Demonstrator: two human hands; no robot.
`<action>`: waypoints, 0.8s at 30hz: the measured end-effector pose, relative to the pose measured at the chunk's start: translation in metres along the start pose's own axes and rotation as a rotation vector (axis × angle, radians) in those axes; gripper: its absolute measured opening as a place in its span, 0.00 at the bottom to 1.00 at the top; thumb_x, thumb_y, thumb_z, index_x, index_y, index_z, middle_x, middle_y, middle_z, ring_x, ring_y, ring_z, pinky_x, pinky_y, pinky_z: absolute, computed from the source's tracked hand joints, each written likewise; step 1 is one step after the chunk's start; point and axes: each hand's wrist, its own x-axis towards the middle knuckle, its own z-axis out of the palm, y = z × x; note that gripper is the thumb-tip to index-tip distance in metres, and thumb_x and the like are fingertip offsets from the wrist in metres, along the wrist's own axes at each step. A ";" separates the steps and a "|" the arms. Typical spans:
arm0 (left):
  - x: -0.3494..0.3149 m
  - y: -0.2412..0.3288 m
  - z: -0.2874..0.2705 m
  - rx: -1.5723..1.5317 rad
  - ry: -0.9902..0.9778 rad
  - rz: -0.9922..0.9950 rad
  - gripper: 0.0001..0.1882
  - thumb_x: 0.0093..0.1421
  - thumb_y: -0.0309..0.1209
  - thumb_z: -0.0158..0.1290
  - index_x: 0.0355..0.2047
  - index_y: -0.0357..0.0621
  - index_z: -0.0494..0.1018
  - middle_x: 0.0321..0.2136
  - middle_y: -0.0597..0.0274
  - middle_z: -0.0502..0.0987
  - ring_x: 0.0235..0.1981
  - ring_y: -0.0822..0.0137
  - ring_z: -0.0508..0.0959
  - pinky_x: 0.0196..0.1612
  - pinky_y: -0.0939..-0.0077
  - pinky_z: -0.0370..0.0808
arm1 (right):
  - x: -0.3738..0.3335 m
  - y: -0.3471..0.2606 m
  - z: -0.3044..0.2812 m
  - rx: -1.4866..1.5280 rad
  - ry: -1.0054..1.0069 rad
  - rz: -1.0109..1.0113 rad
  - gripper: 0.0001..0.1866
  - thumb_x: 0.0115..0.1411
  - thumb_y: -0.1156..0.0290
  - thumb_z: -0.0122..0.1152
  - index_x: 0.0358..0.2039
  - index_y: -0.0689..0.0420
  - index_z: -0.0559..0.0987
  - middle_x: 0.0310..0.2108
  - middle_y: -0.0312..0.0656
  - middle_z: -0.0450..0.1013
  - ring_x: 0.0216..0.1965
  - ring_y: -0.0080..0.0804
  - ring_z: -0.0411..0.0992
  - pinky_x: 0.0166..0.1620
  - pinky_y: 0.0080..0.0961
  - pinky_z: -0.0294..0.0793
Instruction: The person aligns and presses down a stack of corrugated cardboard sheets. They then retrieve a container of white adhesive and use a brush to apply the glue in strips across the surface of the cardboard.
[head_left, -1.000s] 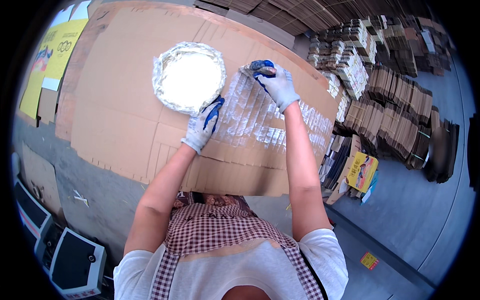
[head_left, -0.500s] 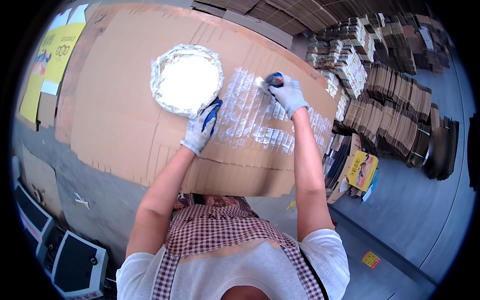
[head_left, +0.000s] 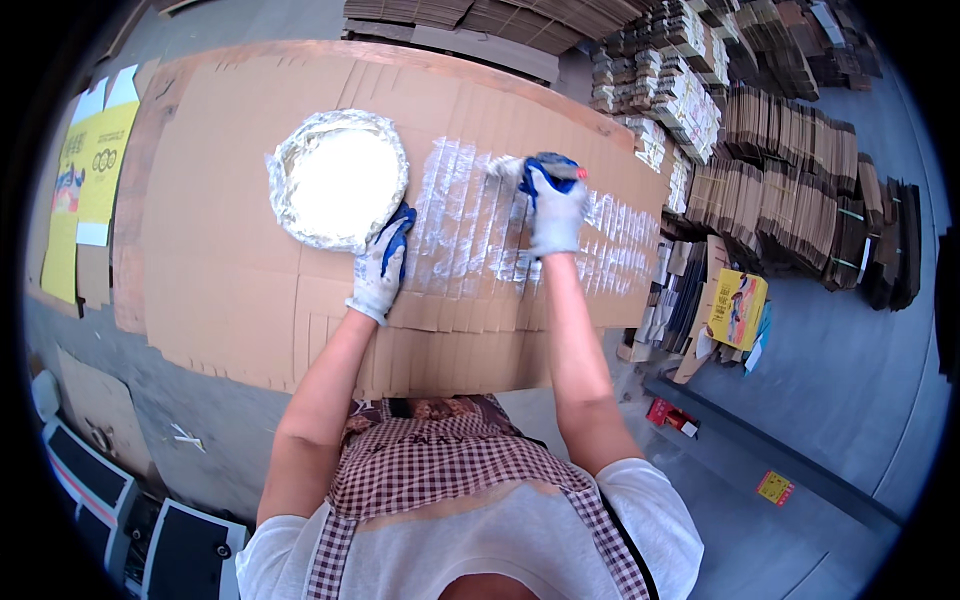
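Note:
A brush (head_left: 507, 168) with white, loaded bristles is gripped in my gloved right hand (head_left: 556, 205). Its bristles touch a fanned row of cardboard strips (head_left: 450, 195) streaked with wet-looking white paste. To the left sits a round basin (head_left: 283, 205) with a crumpled, pale lining, full of bright white paste. My left hand (head_left: 383, 265), in a white and blue glove, lies against the basin's lower right edge with its fingers stretched out. Where those fingertips touch is partly hidden.
Large cardboard sheets (head_left: 215, 270) cover the wooden table. A yellow printed sheet (head_left: 105, 160) lies at the far left. Bundled cardboard stacks (head_left: 770, 200) stand on the floor to the right, with a yellow box (head_left: 737, 307) nearer. Black-and-white equipment (head_left: 185, 555) is at lower left.
The whole view has shifted. My right hand has drawn the brush slightly left across the strips and turned, so the handle lies more level. My left hand remains beside the basin.

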 end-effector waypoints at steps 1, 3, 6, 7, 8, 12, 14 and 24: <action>0.002 0.002 0.003 0.000 -0.008 0.008 0.29 0.69 0.46 0.36 0.57 0.37 0.73 0.58 0.48 0.73 0.62 0.50 0.69 0.67 0.61 0.58 | 0.003 0.009 0.008 -0.041 0.040 -0.004 0.20 0.51 0.66 0.76 0.40 0.60 0.78 0.34 0.42 0.78 0.36 0.32 0.77 0.42 0.28 0.77; 0.005 -0.001 0.006 -0.002 -0.005 0.029 0.25 0.68 0.41 0.40 0.57 0.40 0.73 0.58 0.49 0.73 0.62 0.49 0.69 0.67 0.60 0.58 | 0.005 0.009 0.025 -0.320 0.091 -0.110 0.21 0.51 0.62 0.76 0.40 0.60 0.78 0.33 0.46 0.77 0.35 0.40 0.77 0.44 0.32 0.76; 0.004 -0.005 0.008 -0.001 -0.003 0.041 0.24 0.67 0.39 0.42 0.57 0.42 0.73 0.58 0.49 0.73 0.62 0.49 0.69 0.67 0.60 0.59 | 0.020 0.035 0.012 -0.690 0.156 -0.263 0.26 0.48 0.61 0.76 0.42 0.60 0.75 0.38 0.50 0.76 0.40 0.44 0.76 0.47 0.36 0.74; 0.003 -0.005 0.006 0.002 0.002 0.038 0.24 0.67 0.39 0.42 0.57 0.42 0.73 0.58 0.49 0.73 0.62 0.49 0.69 0.67 0.60 0.59 | 0.020 0.025 0.002 -0.716 0.147 -0.176 0.27 0.48 0.60 0.76 0.43 0.60 0.75 0.39 0.50 0.75 0.42 0.46 0.75 0.48 0.38 0.73; 0.002 -0.006 0.004 0.013 0.009 0.036 0.25 0.68 0.41 0.40 0.57 0.40 0.73 0.58 0.49 0.73 0.62 0.49 0.69 0.67 0.60 0.59 | 0.022 0.014 -0.009 -0.742 0.138 -0.089 0.27 0.49 0.59 0.75 0.44 0.60 0.74 0.41 0.51 0.75 0.43 0.48 0.75 0.49 0.40 0.73; 0.004 -0.002 0.005 0.021 0.013 0.028 0.28 0.70 0.45 0.36 0.56 0.37 0.73 0.57 0.48 0.74 0.62 0.50 0.69 0.67 0.61 0.59 | 0.023 0.002 -0.029 -0.770 0.216 -0.165 0.25 0.52 0.55 0.72 0.41 0.61 0.76 0.40 0.50 0.75 0.41 0.49 0.75 0.46 0.40 0.73; 0.002 -0.001 0.006 0.027 0.005 0.019 0.28 0.70 0.44 0.36 0.56 0.37 0.73 0.57 0.49 0.74 0.61 0.50 0.69 0.67 0.61 0.59 | 0.019 -0.003 -0.009 -0.800 0.183 -0.181 0.25 0.52 0.55 0.72 0.40 0.61 0.76 0.40 0.50 0.74 0.41 0.50 0.75 0.46 0.40 0.74; 0.004 0.004 0.003 0.003 0.017 0.015 0.27 0.69 0.44 0.38 0.56 0.37 0.73 0.57 0.49 0.74 0.61 0.51 0.70 0.67 0.62 0.59 | 0.036 0.011 -0.048 -0.884 0.155 -0.200 0.21 0.53 0.59 0.69 0.41 0.57 0.76 0.42 0.48 0.74 0.43 0.48 0.76 0.48 0.39 0.74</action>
